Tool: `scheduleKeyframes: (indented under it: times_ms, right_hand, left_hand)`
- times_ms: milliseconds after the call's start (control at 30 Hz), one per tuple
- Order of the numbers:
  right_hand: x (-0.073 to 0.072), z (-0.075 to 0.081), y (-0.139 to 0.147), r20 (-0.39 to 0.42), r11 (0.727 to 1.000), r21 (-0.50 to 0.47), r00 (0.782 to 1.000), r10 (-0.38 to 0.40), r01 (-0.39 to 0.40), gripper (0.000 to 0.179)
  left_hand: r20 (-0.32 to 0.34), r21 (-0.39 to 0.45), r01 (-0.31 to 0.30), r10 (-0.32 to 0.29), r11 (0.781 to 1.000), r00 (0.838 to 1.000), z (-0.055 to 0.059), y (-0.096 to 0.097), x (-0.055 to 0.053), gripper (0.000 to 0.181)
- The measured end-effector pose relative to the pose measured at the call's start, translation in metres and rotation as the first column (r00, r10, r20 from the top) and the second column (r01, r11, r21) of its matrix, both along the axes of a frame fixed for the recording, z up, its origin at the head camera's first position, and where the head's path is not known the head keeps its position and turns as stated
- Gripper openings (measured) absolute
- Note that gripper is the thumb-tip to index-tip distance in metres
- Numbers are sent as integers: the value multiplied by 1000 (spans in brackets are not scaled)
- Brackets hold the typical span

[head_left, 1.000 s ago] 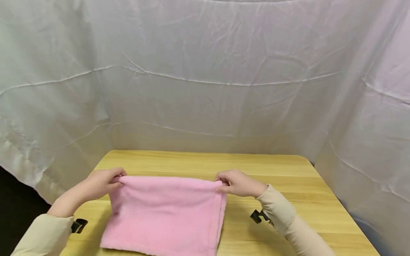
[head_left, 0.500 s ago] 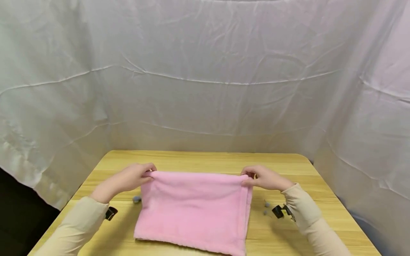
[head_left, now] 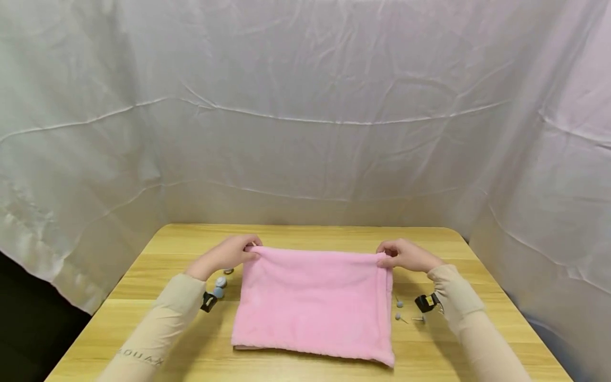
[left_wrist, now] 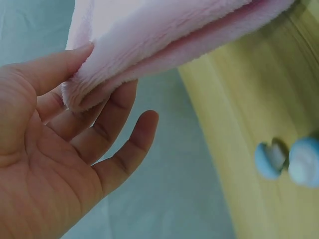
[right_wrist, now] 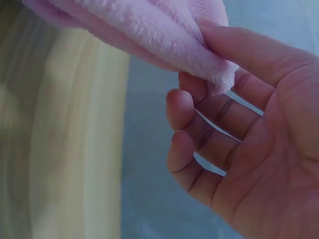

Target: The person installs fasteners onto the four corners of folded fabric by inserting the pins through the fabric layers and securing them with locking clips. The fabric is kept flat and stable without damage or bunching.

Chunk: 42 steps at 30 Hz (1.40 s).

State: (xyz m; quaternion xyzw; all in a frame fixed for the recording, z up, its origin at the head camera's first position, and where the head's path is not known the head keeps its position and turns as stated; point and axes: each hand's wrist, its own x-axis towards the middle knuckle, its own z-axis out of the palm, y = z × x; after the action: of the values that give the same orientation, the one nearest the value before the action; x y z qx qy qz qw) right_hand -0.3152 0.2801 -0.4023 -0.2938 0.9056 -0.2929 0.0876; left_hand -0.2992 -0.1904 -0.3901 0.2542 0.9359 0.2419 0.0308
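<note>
A folded pink plush cloth [head_left: 315, 305] hangs by its far edge between my two hands above the wooden table. At its far left corner, my left hand [head_left: 228, 253] pinches the fabric between thumb and fingers. My right hand [head_left: 411, 255] grips the far right corner the same way. In the left wrist view, layered edges of the cloth [left_wrist: 134, 55] lie under the thumb, and the little finger stays off it. The right wrist view has the cloth's corner [right_wrist: 164, 40] between thumb and fingers, the other fingers curled below.
Light blue round pieces [head_left: 219, 292] lie on the table [head_left: 305, 369] beside my left wrist. Near the right wrist are several small items with bluish round heads [head_left: 399, 304] and thin stems. Pale curtains [head_left: 305, 159] surround the table's back and sides.
Both hands have carried the cloth to the right and slightly farther away, keeping their grip. Small blue pieces at left and stemmed items at right have come into view on the table.
</note>
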Motion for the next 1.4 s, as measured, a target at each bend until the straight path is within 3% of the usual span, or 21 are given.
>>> scheduleKeyframes:
  times_ms: [133, 300, 400, 500, 700, 867, 1167, 1400]
  right_hand:
    - [-14, -14, 1, 29, 1000, 20, 999, -24, 23, 21]
    - [-29, -27, -4, 59, 997, 61, 997, -41, 37, 21]
    - [-36, -34, -6, 67, 996, 81, 997, -35, 30, 21]
    - [-39, -39, -8, 81, 995, 94, 996, -39, 32, 23]
    - [-37, -38, -3, 78, 990, 121, 993, -86, 76, 25]
    - [-30, -27, 7, 89, 990, 98, 990, -108, 99, 30]
    - [-2, -2, 25, -19, 992, 87, 995, -93, 94, 29]
    - [29, 0, 30, -81, 992, 81, 993, -89, 95, 25]
  left_hand:
    - [17, 19, -22, 22, 1000, 1000, -14, 4, -19, 14]
    - [95, 40, -47, 43, 998, 995, -26, 5, -36, 17]
    - [109, 41, -54, 49, 998, 993, -35, 5, -42, 17]
    - [103, 40, -63, 59, 997, 993, -40, 6, -41, 19]
    - [98, 80, -102, 94, 992, 991, -38, 0, -34, 25]
    - [71, 132, -138, 129, 982, 989, -28, -10, -25, 26]
    - [-93, 195, -118, 138, 974, 986, 5, -5, 14, 26]
    - [-239, 209, -26, 77, 978, 968, 15, 18, 47, 27]
